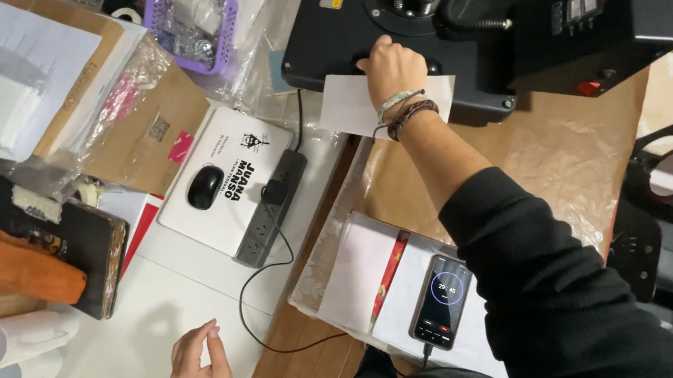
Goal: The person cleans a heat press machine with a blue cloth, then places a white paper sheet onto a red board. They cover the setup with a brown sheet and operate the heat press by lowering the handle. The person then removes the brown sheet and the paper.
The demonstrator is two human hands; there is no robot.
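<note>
Looking down, we see our left hand resting loosely open on the white tabletop, holding nothing, with white rolled tubes to its left. A phone lies on stacked papers near our body. Farther off, our right hand stretches forward, its grip pinching a white paper sheet against the black heat press edge. A mouse and power strip crowd the middle.
</note>
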